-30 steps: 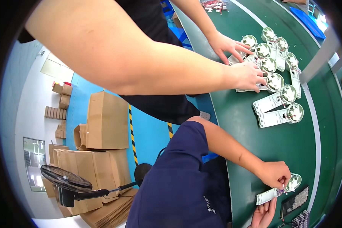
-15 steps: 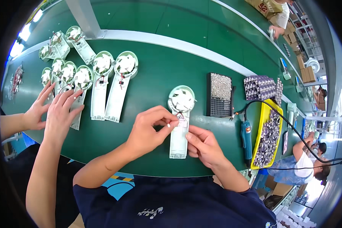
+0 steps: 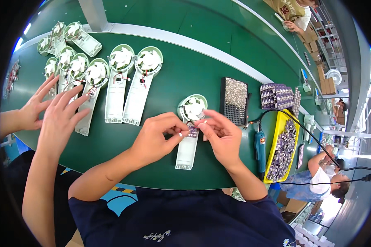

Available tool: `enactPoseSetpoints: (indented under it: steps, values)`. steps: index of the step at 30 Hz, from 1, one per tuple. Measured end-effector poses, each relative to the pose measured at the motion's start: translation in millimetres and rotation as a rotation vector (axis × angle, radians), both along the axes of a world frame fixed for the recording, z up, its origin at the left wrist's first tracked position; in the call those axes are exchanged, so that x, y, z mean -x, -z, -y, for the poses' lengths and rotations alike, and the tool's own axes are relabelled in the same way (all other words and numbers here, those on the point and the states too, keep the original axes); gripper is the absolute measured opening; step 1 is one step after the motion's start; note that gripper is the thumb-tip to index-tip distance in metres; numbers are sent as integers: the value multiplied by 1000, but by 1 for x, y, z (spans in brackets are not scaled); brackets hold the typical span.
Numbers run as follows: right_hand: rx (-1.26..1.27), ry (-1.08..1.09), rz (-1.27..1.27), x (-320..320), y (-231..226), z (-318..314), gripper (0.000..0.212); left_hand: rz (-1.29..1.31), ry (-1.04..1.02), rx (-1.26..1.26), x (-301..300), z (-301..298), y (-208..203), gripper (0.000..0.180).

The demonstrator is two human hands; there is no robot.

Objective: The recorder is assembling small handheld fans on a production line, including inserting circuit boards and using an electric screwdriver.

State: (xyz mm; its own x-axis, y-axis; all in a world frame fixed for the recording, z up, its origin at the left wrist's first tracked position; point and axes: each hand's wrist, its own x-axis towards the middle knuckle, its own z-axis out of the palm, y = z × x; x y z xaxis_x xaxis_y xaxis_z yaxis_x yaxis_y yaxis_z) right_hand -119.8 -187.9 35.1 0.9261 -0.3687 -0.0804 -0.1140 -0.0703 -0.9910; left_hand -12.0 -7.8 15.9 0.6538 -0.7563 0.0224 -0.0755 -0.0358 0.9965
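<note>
A pale green handheld-fan housing (image 3: pixel 186 154) lies in front of me, its round head away from me and white fan blades (image 3: pixel 193 108) inside it. A small purple circuit board (image 3: pixel 192 131) sits in the handle just below the head. At the board's left edge, my left hand (image 3: pixel 158 133) is closed in a pinch, its fingertips hiding what they hold. My right hand (image 3: pixel 223 138) has thumb and index finger together beside the thin wires under the fan head; whatever is between them is too small to make out.
On the left, a co-worker's hands (image 3: pixel 62 111) touch several similar fan housings (image 3: pixel 125 99). To my right are a black tray of small metal parts (image 3: pixel 235 96), a teal electric screwdriver (image 3: pixel 260 150) with a black cable, a yellow bin (image 3: pixel 272 171) of circuit boards and stacked board panels (image 3: pixel 276 95).
My right hand has moved from the handle's right side up to the wires below the fan head. The housing now tilts slightly, its lower end shifted left. My left hand keeps its pinch.
</note>
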Motion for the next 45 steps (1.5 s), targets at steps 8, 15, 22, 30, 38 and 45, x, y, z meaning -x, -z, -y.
enactPoseSetpoints:
  steps: [8, 15, 22, 30, 38, 45]
  values:
    - [-71, 42, -7, 4, 6, 1, 19, 4, -27, 38, -2, -1, 2, 8]
    - [-124, 36, 34, 4, 5, 5, 15, 14, -22, 16, -2, -2, 2, 9]
    - [-323, -99, -129, 4, -4, 13, 17, -12, -22, -17, -1, -3, 0, 12]
    - [425, -160, 54, 3, -7, 7, 18, 10, -55, 93, 1, 3, -2, 9]
    - [417, -197, -48, 1, -13, 10, 12, -5, -26, 59, 2, 3, 0, 11]
    - [870, -278, -8, -7, -35, 15, 17, 183, -23, 18, 3, 0, 6, 19]
